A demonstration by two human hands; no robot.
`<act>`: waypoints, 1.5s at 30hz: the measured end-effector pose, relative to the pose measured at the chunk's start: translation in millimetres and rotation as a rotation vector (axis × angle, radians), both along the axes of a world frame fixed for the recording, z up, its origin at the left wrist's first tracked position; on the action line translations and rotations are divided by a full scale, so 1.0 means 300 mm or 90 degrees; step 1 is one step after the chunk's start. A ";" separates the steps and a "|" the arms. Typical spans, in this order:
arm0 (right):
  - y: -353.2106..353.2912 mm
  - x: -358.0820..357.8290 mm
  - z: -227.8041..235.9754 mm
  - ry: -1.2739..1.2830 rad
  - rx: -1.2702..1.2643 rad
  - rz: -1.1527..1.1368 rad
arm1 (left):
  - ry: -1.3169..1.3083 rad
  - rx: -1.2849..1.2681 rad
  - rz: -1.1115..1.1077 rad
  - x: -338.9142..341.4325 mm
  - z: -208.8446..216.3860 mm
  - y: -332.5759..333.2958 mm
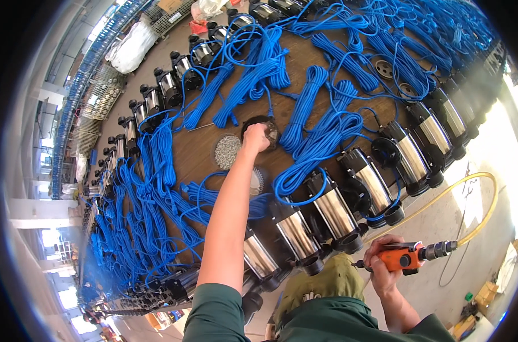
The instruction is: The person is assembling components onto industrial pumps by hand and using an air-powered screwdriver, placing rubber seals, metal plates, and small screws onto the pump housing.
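My left hand [255, 138] reaches over the table into a dark round dish [248, 123], its fingers bent together over the contents. Whatever they pinch is hidden. Beside it stands a round dish filled with small pale grey pieces [227, 151], and nearer to me another shallow round dish [257, 181] is partly covered by my forearm. At the lower right, off the table's edge, my right hand [382, 265] is wrapped round an orange air screwdriver [403, 258]. A yellow air hose [494, 199] runs from the tool's rear fitting.
Steel-bodied pumps with black ends [330, 210] line the round table's rim. Bundles of blue cable [321, 134] cover much of the brown tabletop [296, 51]. Wire-mesh baskets [104, 91] and a white sack [132, 48] stand beyond. Boxes [487, 293] lie on the floor at right.
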State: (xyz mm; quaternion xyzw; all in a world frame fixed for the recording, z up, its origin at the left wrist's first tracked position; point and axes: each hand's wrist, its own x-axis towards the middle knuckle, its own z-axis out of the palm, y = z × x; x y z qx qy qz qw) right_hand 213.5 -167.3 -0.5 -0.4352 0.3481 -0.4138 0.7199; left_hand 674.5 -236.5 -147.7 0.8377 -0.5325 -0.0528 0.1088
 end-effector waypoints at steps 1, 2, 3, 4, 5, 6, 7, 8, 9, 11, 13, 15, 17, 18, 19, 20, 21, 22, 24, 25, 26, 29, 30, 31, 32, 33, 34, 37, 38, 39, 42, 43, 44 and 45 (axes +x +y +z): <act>-0.032 -0.005 -0.001 0.013 -0.007 -0.008 | 0.041 0.060 0.045 0.002 -0.014 -0.017; -0.063 -0.008 0.005 0.013 0.001 -0.022 | 0.058 0.054 0.058 0.000 -0.008 -0.035; -0.090 -0.013 0.009 0.014 0.009 -0.035 | 0.074 0.048 0.072 -0.002 -0.001 -0.043; -0.110 -0.019 0.011 0.014 0.018 -0.049 | 0.091 0.042 0.086 -0.005 0.006 -0.043; -0.128 -0.017 0.011 0.006 0.026 -0.061 | 0.115 -0.023 0.105 -0.001 0.018 -0.047; -0.142 -0.017 0.011 -0.002 0.035 -0.067 | 0.379 -0.072 0.295 -0.007 0.029 -0.043; -0.151 -0.018 0.011 -0.011 0.044 -0.073 | 0.579 -0.151 0.391 -0.003 0.037 -0.039; -0.153 -0.017 0.014 -0.023 0.054 -0.069 | 0.774 -0.238 0.493 0.025 0.035 0.001; -0.149 -0.012 0.006 -0.036 0.059 -0.078 | 0.939 -0.305 0.506 0.068 0.006 0.051; -0.151 -0.006 0.015 -0.042 0.067 -0.091 | 1.172 -0.388 0.490 0.081 0.004 0.083; -0.140 -0.005 0.019 -0.042 0.063 -0.106 | 1.190 -0.413 0.520 0.048 0.041 0.071; -0.110 -0.008 0.041 -0.056 0.063 -0.119 | 1.200 -0.430 0.551 0.041 0.066 0.078; -0.068 -0.012 0.061 -0.063 0.061 -0.131 | 1.205 -0.432 0.549 0.031 0.072 0.087; -0.040 -0.010 0.069 -0.063 0.059 -0.135 | 1.193 -0.428 0.533 0.035 0.070 0.090; -0.012 -0.008 0.076 -0.062 0.058 -0.140 | 1.182 -0.424 0.517 0.049 0.075 0.091; 0.011 -0.006 0.082 -0.060 0.057 -0.136 | 1.171 -0.419 0.501 0.058 0.078 0.091; 0.039 -0.012 0.092 -0.059 0.060 -0.130 | 1.190 -0.418 0.490 0.058 0.077 0.097; 0.072 -0.020 0.103 -0.059 0.063 -0.123 | 1.174 -0.411 0.470 0.051 0.072 0.114; 0.132 -0.030 0.123 -0.056 0.056 -0.123 | 1.140 -0.414 0.426 0.051 0.075 0.139; 0.157 -0.030 0.133 -0.054 0.053 -0.120 | 1.122 -0.396 0.418 0.057 0.080 0.163; 0.175 -0.029 0.148 -0.059 0.045 -0.124 | 1.124 -0.383 0.399 0.046 0.109 0.180; 0.219 -0.014 0.184 -0.089 0.022 -0.142 | 1.104 -0.349 0.355 -0.025 0.245 0.212; 0.233 0.000 0.215 -0.083 0.015 -0.140 | 1.103 -0.317 0.365 -0.034 0.281 0.248; 0.241 0.023 0.237 -0.096 0.013 -0.130 | 1.102 -0.284 0.373 -0.037 0.321 0.274; 0.242 0.049 0.251 -0.113 0.009 -0.116 | 1.097 -0.258 0.380 -0.024 0.345 0.293; 0.251 0.065 0.267 -0.107 -0.017 -0.095 | 1.064 -0.233 0.424 -0.012 0.342 0.299; 0.277 0.078 0.292 -0.128 -0.020 -0.083 | 1.011 -0.215 0.425 -0.005 0.339 0.306; 0.288 0.070 0.272 -0.135 -0.016 -0.069 | 0.795 -0.183 0.379 -0.029 0.306 0.179; 0.285 0.059 0.245 -0.139 0.005 -0.065 | 0.639 -0.134 0.349 -0.035 0.286 0.109; 0.289 0.052 0.221 -0.131 0.015 -0.050 | 0.430 -0.083 0.279 -0.001 0.234 0.112; 0.249 0.025 0.155 -0.086 0.033 -0.053 | 0.108 0.060 0.197 -0.017 0.164 0.052; 0.222 0.016 0.136 -0.072 0.047 -0.066 | 0.052 0.077 0.173 -0.025 0.124 0.021; 0.200 0.010 0.124 -0.064 0.061 -0.077 | -0.008 0.091 0.148 -0.020 0.095 -0.003; 0.175 0.006 0.112 -0.062 0.065 -0.082 | -0.036 0.116 0.146 -0.016 0.065 -0.018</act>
